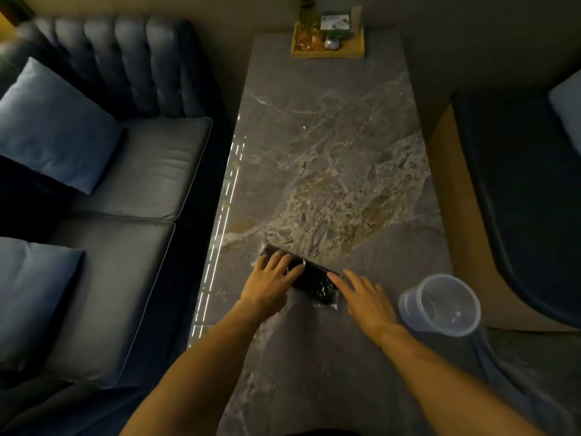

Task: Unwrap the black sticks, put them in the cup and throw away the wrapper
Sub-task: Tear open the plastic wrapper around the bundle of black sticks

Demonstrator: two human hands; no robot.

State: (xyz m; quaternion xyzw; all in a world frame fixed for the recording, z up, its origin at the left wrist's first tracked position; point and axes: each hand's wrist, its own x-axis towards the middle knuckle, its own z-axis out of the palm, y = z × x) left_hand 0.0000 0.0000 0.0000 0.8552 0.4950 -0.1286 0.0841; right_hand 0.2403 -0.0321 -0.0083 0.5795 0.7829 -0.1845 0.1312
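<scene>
A bundle of black sticks (312,280) in a shiny clear wrapper lies flat and slanted on the marble table (330,146). My left hand (272,283) rests on the bundle's far left end, fingers spread over it. To the right, my right hand (361,294) is flat with its fingers apart, and its fingertips touch the bundle's near right end. A clear plastic cup (443,303) stands upright at the table's right edge, just right of my right hand, with nothing visible inside it.
A dark sofa (132,171) with blue cushions runs along the table's left side. Another dark seat (518,199) is on the right. A yellow tray (328,42) with small items stands at the table's far end.
</scene>
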